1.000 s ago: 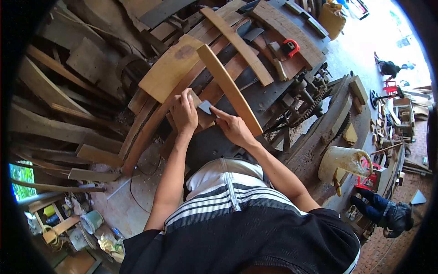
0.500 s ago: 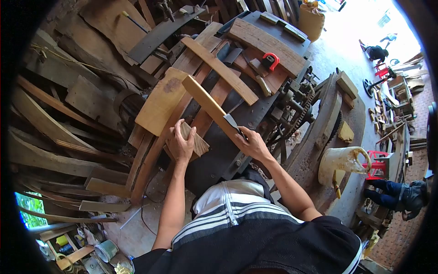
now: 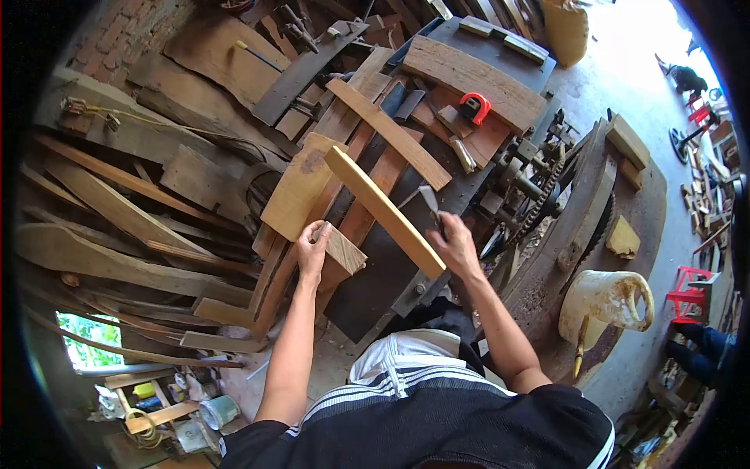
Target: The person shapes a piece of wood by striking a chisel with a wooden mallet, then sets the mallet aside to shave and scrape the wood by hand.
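Observation:
My left hand (image 3: 312, 248) is closed on the end of a short wood block (image 3: 344, 250), beside a flat yellowish board (image 3: 301, 187). In my right hand (image 3: 455, 248) is a scraper-like tool with a flat metal blade (image 3: 429, 198) and a dark handle, its blade pointing up and away from me. Between the hands a long narrow plank (image 3: 383, 209) lies slantwise over the dark metal surface (image 3: 359, 301). Another narrow plank (image 3: 391, 133) rests farther off, touching neither hand.
A red tape measure (image 3: 474, 108) lies by a thick board (image 3: 473, 78). Gears and a chain (image 3: 539, 195) flank the bench at right. A stained white bucket (image 3: 601, 305) holds a brush. Curved planks (image 3: 117, 258) fill the left. A person's legs (image 3: 699, 352) show at far right.
The view has shifted, moving the scene's objects mostly rightward. My right hand and its tool have come away from the long plank. My left hand still grips the block.

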`<act>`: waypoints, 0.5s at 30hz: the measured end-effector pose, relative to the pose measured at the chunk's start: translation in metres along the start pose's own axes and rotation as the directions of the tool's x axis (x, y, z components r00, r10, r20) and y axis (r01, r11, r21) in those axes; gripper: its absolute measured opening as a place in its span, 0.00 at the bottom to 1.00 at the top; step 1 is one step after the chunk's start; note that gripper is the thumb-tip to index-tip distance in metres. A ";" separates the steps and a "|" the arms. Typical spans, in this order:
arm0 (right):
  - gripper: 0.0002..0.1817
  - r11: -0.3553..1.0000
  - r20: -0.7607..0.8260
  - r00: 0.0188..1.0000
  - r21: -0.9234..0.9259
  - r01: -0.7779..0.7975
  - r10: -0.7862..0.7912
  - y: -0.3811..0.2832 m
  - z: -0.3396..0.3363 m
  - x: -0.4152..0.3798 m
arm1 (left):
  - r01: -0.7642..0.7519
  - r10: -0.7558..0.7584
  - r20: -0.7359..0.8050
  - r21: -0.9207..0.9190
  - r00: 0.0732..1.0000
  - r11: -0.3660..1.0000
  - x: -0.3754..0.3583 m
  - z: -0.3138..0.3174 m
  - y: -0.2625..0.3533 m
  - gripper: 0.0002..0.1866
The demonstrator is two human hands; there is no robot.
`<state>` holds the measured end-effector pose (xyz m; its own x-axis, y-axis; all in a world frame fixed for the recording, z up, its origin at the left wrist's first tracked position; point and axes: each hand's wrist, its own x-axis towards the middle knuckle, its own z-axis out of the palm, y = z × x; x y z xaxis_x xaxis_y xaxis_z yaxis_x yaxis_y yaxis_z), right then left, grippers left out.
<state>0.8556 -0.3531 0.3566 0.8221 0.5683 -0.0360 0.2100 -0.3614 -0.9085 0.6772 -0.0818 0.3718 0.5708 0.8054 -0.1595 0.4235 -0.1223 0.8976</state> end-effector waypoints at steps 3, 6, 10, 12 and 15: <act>0.27 0.999 -0.086 0.995 -0.024 0.045 -0.047 0.007 -0.008 0.017 | 0.020 -0.020 0.023 -0.032 1.000 0.999 0.002 -0.004 0.002 0.24; 0.32 0.987 -0.177 0.980 -0.148 0.064 -0.090 0.005 -0.014 0.036 | 0.030 -0.039 -0.036 -0.221 0.999 0.975 -0.003 -0.004 0.012 0.19; 0.38 0.924 -0.198 0.969 -0.376 0.062 -0.146 0.003 -0.018 0.068 | 0.085 -0.118 -0.076 -0.343 0.990 0.935 -0.009 -0.007 0.025 0.16; 0.36 0.905 -0.123 0.985 -0.422 0.056 -0.118 0.004 -0.017 0.085 | 0.192 -0.240 -0.059 -0.432 0.969 0.881 -0.014 0.000 0.046 0.16; 0.32 0.871 -0.013 0.998 -0.489 0.052 -0.067 0.003 -0.014 0.097 | 0.193 -0.214 -0.005 -0.415 0.977 0.889 -0.006 0.013 0.062 0.16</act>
<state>0.9435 -0.3097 0.3562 0.8132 0.5812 0.0300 0.4840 -0.6468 -0.5894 0.7089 -0.1022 0.4230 0.4634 0.8158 -0.3461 0.1945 0.2875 0.9378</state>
